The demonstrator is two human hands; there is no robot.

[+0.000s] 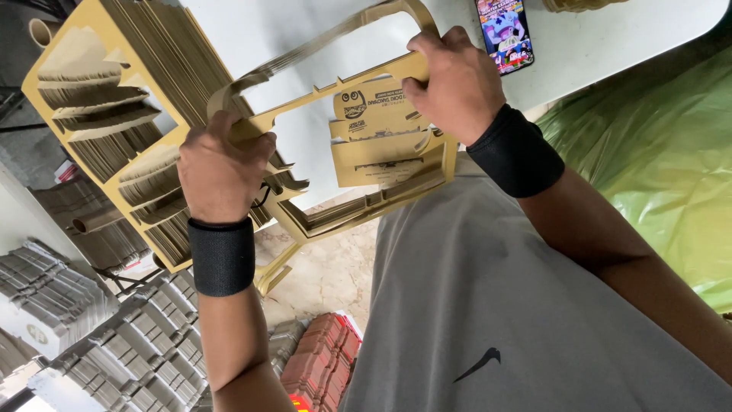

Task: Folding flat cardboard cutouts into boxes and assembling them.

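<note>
My left hand [221,164] grips the left side of a stack of gold die-cut cardboard sheets [358,191], holding it up over the edge of a white table [602,42]. My right hand [455,82] clutches the upper right part of the same stack, fingers curled around a printed cut-out panel. Both wrists wear black wristbands. The stack is a thin frame with open windows and loose tabs inside.
A larger pile of gold die-cut sheets [114,114] lies on the table at the left. A phone [504,32] with a lit screen rests at the top. Green plastic sheeting [663,160] is at the right. Stacks of grey and red folded cartons [152,351] sit on the floor below.
</note>
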